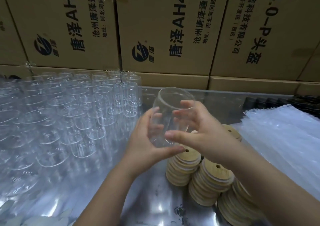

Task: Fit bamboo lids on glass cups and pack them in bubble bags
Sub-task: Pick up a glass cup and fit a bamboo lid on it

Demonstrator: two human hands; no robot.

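Observation:
A clear glass cup [170, 103] is held in the air at the middle of the view, tilted with its open mouth facing away and up. My left hand [147, 139] grips its lower body from the left, thumb under the base. My right hand [199, 127] wraps it from the right, fingers curled over the side. Just below the hands stand stacks of round bamboo lids [209, 179], each lid with a small hole. A pile of bubble bags [284, 134] lies to the right.
Several rows of empty glass cups [72, 108] fill the left of the shiny table [103, 182]. Stacked cardboard boxes [164, 27] form a wall close behind. Dark objects [277, 101] sit at the far right, behind the bags.

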